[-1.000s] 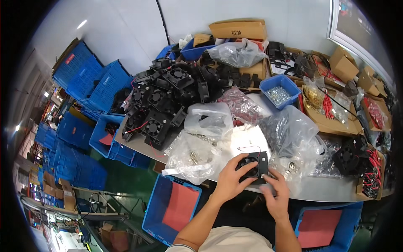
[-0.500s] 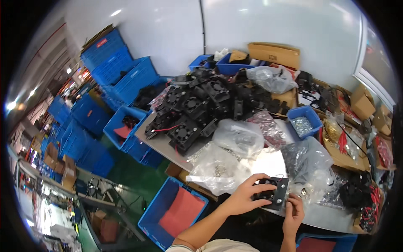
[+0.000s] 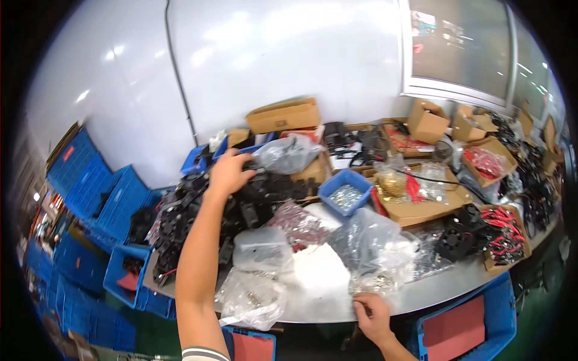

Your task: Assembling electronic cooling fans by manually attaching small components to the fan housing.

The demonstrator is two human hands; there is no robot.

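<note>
My left hand (image 3: pixel 227 173) is stretched out to the back of a heap of black cooling fans (image 3: pixel 174 222). Its thumb and fingers lie around a dark part there, seemingly a black fan, mostly hidden by the hand. At the table's front edge my right hand (image 3: pixel 373 316) is curled, thumb and fingertips close together. Whatever it pinches, if anything, is too small to make out. Just beyond it a clear bag of small metal parts (image 3: pixel 379 281) lies open. A white sheet (image 3: pixel 319 274) rests on the table left of that bag.
A blue tray of screws (image 3: pixel 345 195) stands mid-table. Further right are cardboard boxes (image 3: pixel 428 120), a loose black fan (image 3: pixel 454 240) and a box of red and black wires (image 3: pixel 504 234). Blue crates (image 3: pixel 512 301) stand below the front edge. Clear bags (image 3: pixel 253 301) lie at the front left.
My left hand has left the fan at the table's front and reached forward onto the heap. That fan is gone from the front. My right hand stays near the edge; the view has swung right.
</note>
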